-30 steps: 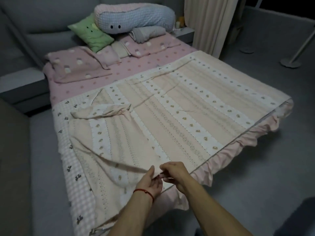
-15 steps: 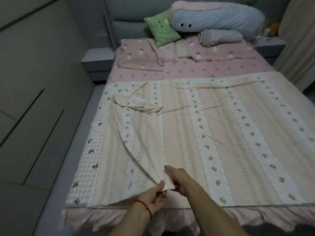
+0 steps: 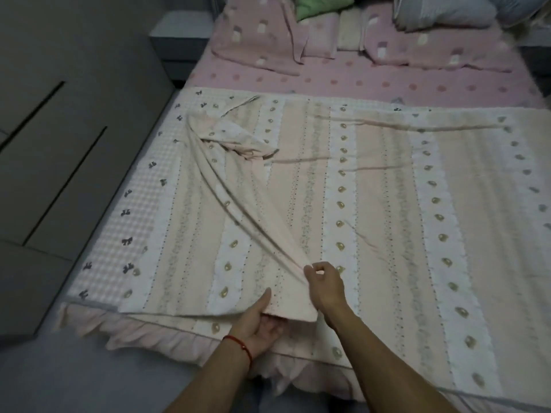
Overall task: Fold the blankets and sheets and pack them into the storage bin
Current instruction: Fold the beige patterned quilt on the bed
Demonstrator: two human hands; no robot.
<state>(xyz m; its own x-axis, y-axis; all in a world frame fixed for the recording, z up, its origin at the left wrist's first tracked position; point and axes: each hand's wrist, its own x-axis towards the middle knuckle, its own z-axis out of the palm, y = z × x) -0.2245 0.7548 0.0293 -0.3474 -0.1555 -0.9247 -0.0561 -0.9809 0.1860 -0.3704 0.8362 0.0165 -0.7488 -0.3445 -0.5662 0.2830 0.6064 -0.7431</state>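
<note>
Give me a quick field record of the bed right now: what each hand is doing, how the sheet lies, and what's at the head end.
left hand: fingers under the sheet's near edge, thumb on top
right hand: pinches a raised fold of the sheet
striped sheet: spread flat over the bed, left part bunched and creased
far left corner: flipped over and rumpled
head end: pink pillows, green cushion
storage bin: not in view

Dim, soft light; blurred, warped edges.

The hands have parted along the sheet [image 3: 298, 204] edge, right [image 3: 323, 286] above left [image 3: 261, 321].
</note>
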